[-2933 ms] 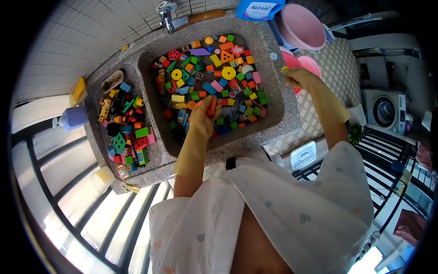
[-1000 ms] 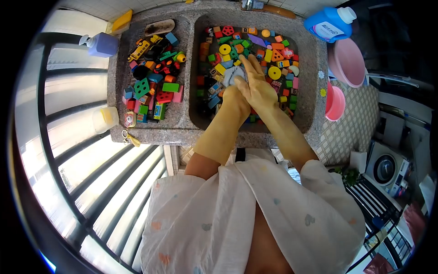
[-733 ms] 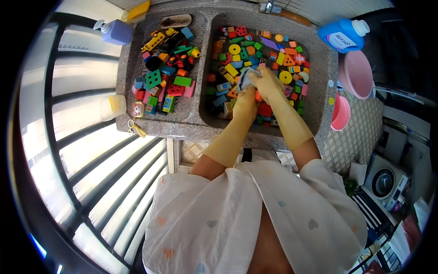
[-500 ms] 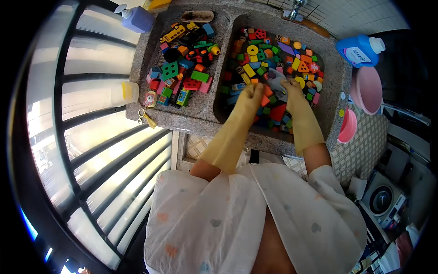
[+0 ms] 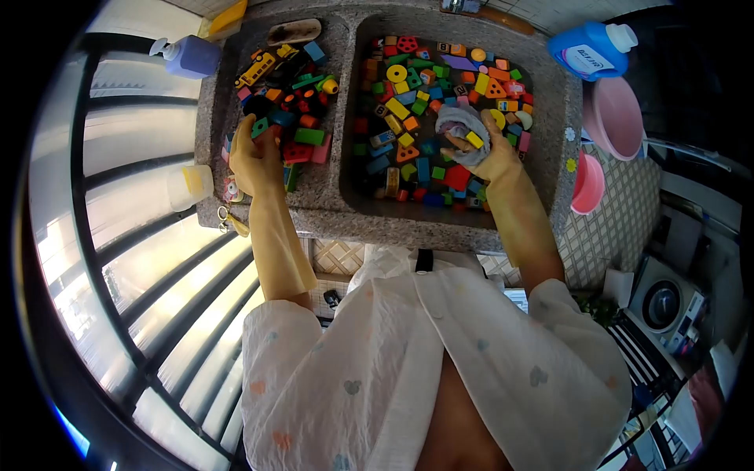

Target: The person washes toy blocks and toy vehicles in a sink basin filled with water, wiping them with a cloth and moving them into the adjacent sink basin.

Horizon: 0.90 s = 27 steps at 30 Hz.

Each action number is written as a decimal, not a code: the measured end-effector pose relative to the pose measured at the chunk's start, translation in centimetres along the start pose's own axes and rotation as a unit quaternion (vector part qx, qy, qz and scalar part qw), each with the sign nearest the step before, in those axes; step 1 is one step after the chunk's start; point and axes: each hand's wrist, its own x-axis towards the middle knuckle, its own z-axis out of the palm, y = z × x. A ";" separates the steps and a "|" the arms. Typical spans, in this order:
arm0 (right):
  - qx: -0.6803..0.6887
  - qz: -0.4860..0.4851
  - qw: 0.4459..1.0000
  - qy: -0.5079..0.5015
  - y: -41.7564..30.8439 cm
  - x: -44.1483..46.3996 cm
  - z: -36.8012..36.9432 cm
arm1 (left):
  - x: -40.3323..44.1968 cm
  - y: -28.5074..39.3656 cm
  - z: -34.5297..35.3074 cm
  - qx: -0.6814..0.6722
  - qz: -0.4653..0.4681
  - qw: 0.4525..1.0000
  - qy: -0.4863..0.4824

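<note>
Over the toys in the small left basin (image 5: 342, 94) is my left hand (image 5: 256, 161), in a yellowish glove, its fingers apart beside a red block and the green pieces; whether it touches them is unclear. My right hand (image 5: 496, 153), gloved too, is curled round a grey cloth (image 5: 462, 124) above the large basin (image 5: 424, 228). A small yellow block (image 5: 474, 140) lies against the cloth by the fingers. Beneath, many coloured blocks lie in the water, among them a yellow ring (image 5: 397, 73) and a red block (image 5: 456, 177).
A blue detergent bottle (image 5: 591, 51) stands at the right rim, with pink basins (image 5: 614, 118) beyond. On the left are a purple pump bottle (image 5: 192, 57), a clear tub (image 5: 188, 187) and a keyring (image 5: 228, 220). A scrub brush (image 5: 294, 31) lies above the left toys.
My left hand has moved left from the large basin, where it held an orange-red block, to the small one. My right hand keeps the cloth, now with a yellow block. The view has shifted.
</note>
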 end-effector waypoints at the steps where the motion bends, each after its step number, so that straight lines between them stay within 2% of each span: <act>1: -0.057 -0.025 0.997 0.042 0.4 0.7 -0.5 | -0.1 0.9 0.2 0.094 0.053 0.993 0.038; 2: -0.114 -0.049 0.989 0.081 0.5 1.7 -0.9 | 0.0 1.9 0.4 0.188 0.106 0.973 0.079; 3: -0.227 -0.108 0.953 0.166 0.7 0.4 0.8 | -0.2 3.1 0.7 0.177 0.121 0.973 0.082; 4: -0.228 -0.110 0.954 0.163 0.8 -0.1 0.7 | -0.1 4.4 1.5 0.142 0.159 0.973 0.090; 5: -0.376 -0.150 0.901 0.156 0.6 -0.4 0.6 | -0.1 6.1 2.8 0.092 0.140 0.986 0.019; 6: -0.515 -0.187 0.824 0.146 0.4 -0.7 0.5 | -0.2 7.8 4.5 0.041 0.121 0.990 -0.052; 7: -0.616 -0.231 0.731 0.182 0.5 -1.3 1.3 | -0.5 8.8 7.0 0.031 0.131 0.985 -0.108; 8: -0.616 -0.237 0.728 0.182 0.2 -1.9 1.6 | -0.6 9.4 10.0 0.020 0.142 0.976 -0.165; 10: -0.707 -0.317 0.609 0.166 -0.4 -3.3 1.6 | 1.1 10.6 16.1 0.064 0.084 0.956 -0.273; 11: -0.714 -0.320 0.601 0.165 -0.8 -4.4 2.5 | 2.5 10.1 19.2 0.056 0.089 0.957 -0.271; 12: -0.715 -0.328 0.593 0.172 -0.4 -4.7 1.2 | 3.9 9.5 22.6 0.121 0.117 0.943 -0.288; 13: -0.635 -0.310 0.674 0.215 0.2 -4.2 -0.9 | 5.0 9.2 25.5 0.185 0.144 0.924 -0.302; 14: -0.545 -0.287 0.745 0.254 0.0 -4.0 -2.3 | 6.2 9.2 27.8 0.174 0.149 0.926 -0.301; 15: -0.546 -0.294 0.739 0.262 -0.4 -4.5 -2.3 | 7.0 9.0 29.4 0.256 0.188 0.897 -0.308; 16: -0.448 -0.255 0.818 0.257 -0.8 -5.1 -1.8 | 7.6 8.6 30.9 0.336 0.224 0.860 -0.311; 17: -0.339 -0.208 0.884 0.246 -1.0 -5.4 -1.6 | 7.7 6.9 33.1 0.350 0.230 0.844 -0.336; 19: -0.329 -0.236 0.868 0.286 0.0 -4.8 -3.1 | 8.0 5.3 34.7 0.381 0.229 0.807 -0.388; 20: -0.322 -0.254 0.854 0.320 0.3 -4.5 -4.0 | 7.5 4.7 34.9 0.380 0.239 0.803 -0.392; 21: -0.363 -0.229 0.830 0.357 0.5 -4.7 -3.9 | 7.1 4.9 34.7 0.363 0.223 0.807 -0.409; 23: -0.385 -0.215 0.835 0.329 1.2 -5.0 -4.5 | 5.4 5.4 33.7 0.352 0.209 0.804 -0.431; 24: -0.411 -0.203 0.839 0.294 1.7 -5.0 -4.9 | 4.2 5.7 33.5 0.324 0.151 0.818 -0.451; 25: -0.464 -0.155 0.824 0.285 1.5 -4.9 -5.7 | 2.8 5.6 33.4 0.292 0.090 0.828 -0.470; 27: -0.419 -0.182 0.849 0.265 1.9 -5.3 -5.9 | -0.2 4.6 31.8 0.064 0.041 0.861 -0.503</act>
